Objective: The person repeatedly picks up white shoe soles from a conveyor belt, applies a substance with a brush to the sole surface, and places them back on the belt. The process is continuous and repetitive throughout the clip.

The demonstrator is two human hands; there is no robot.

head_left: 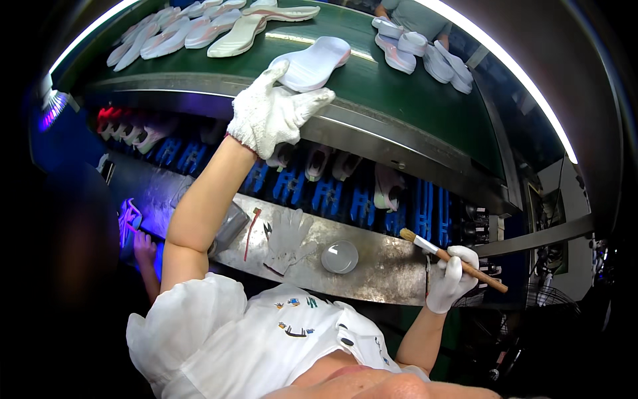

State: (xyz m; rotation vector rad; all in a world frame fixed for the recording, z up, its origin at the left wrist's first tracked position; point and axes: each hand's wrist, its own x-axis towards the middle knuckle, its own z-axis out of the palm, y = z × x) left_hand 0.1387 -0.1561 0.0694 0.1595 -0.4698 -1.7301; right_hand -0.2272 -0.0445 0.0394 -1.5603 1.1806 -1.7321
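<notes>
My left hand (269,113), in a white knit glove, reaches up to the front edge of the green conveyor. A white shoe sole (311,61) with a pink patch sits between its thumb and fingers, which close about the sole's near end. Part of the grip is hidden. On the right, my right hand (452,279), also gloved in white, is closed round the wooden handle of a brush (435,250). The brush's tan bristles point up and left over the metal shelf (385,266). Nearest to the brush on that shelf is a round, translucent bowl (339,257).
More soles (174,36) lie across the conveyor's (345,126) left part, and others (399,50) at its right. Below run blue racks (325,194) with shoes (318,163). A spare glove (290,236) and red-handled brush (252,233) lie on the shelf. Another person's hand (144,247) shows at left.
</notes>
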